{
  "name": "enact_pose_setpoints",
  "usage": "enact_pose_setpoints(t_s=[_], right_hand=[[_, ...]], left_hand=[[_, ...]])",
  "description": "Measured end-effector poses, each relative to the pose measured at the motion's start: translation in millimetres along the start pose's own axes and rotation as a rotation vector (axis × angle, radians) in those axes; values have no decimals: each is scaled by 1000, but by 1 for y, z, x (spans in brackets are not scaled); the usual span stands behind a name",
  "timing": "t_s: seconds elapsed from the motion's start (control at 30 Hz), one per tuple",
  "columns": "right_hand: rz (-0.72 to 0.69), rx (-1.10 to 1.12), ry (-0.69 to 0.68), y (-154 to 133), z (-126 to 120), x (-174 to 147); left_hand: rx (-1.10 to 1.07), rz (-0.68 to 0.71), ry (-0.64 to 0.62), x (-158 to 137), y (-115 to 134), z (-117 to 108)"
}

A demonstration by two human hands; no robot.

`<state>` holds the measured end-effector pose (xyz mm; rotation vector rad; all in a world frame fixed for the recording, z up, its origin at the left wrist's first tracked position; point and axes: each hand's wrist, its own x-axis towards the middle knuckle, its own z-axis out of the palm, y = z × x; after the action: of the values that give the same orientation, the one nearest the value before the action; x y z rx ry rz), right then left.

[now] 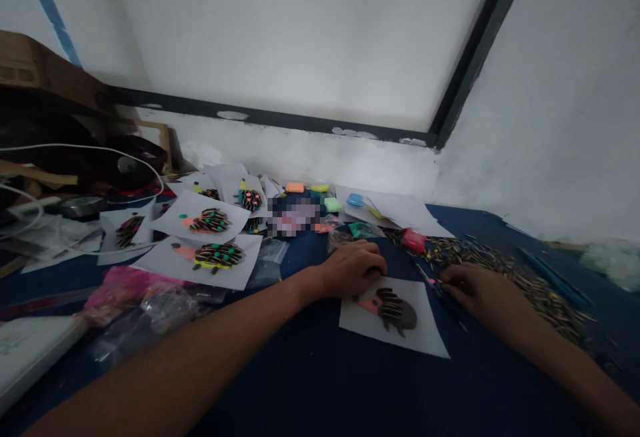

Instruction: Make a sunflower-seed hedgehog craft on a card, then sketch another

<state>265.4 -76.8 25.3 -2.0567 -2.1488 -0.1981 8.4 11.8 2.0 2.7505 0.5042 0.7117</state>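
A sheet of white paper with a hedgehog picture (410, 314) lies in front of me, its body grey with dark slim pieces stuck on part of the back and a pink face. My left hand (355, 267) rests at the sheet's upper left corner, fingers curled in over it. To the right of the sheet, my right hand (465, 282) has its fingers pinched low over the table; what they hold is too small to name. By those fingertips lies a dark slender tool (445, 297), with a small pink bit beside it.
A heap of thin brown pieces (530, 284) spreads on the right. Several finished-looking hedgehog sheets (210, 260) overlap on the left. Coloured clay-like lumps, such as a red one (413, 240) and a blue one (355, 200), sit toward the wall. Plastic bags (165, 307) lie front left.
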Motion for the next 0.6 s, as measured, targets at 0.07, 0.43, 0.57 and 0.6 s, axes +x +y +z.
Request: enact_pose_setpoints(t_s=[0.07, 0.43, 0.57, 0.6], right_hand=[[-11, -6, 9, -2, 0, -1], [2, -53, 84, -4, -3, -2], [-12, 6, 163, -6, -10, -3], [-4, 33, 174, -9, -13, -4]], left_hand=[[4, 3, 1, 0, 0, 0], [13, -6, -5, 1, 2, -1], [16, -7, -6, 0, 0, 0], [15, -6, -5, 0, 0, 1]])
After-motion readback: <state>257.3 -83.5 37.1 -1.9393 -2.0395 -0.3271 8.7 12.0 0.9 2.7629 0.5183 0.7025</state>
